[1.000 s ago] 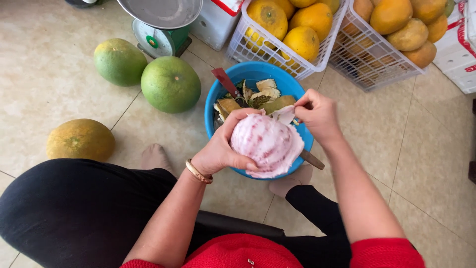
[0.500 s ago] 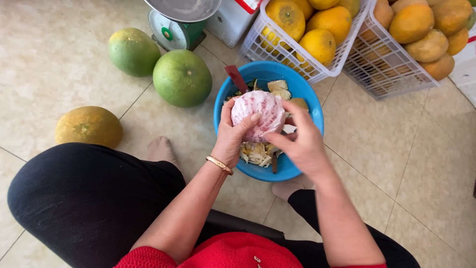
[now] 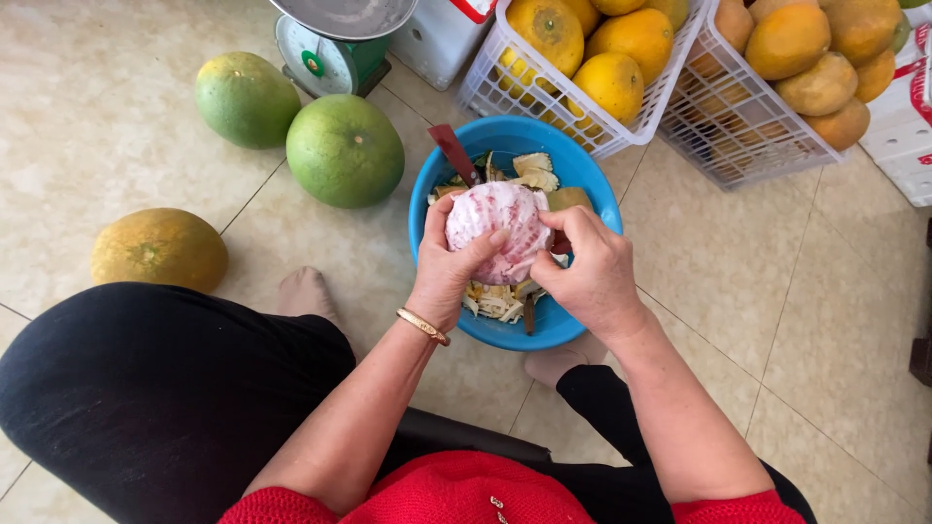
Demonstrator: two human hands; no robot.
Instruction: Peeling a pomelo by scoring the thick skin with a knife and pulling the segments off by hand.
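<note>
My left hand (image 3: 450, 264) grips a peeled pink pomelo (image 3: 497, 221) and holds it above a blue bowl (image 3: 583, 171). On the fruit's right side my right hand (image 3: 594, 275) pinches at it with thumb and fingers, closed on the pith. Peel scraps (image 3: 524, 171) and white pith fill the bowl. A red-handled knife (image 3: 454, 151) leans in the bowl at the back left. A gold bangle sits on my left wrist.
Two green pomelos (image 3: 345, 150) (image 3: 247, 99) and a yellowish one (image 3: 159, 248) lie on the tiled floor at the left. A green weighing scale (image 3: 335, 44) stands at the back. Two white baskets (image 3: 568, 107) (image 3: 743, 136) of yellow-orange fruit stand behind the bowl. My knees and bare feet flank it.
The pomelo was lifted from the bowl's front edge to over its middle and turned. My right hand came off the bowl's right rim and closed onto the fruit's right side.
</note>
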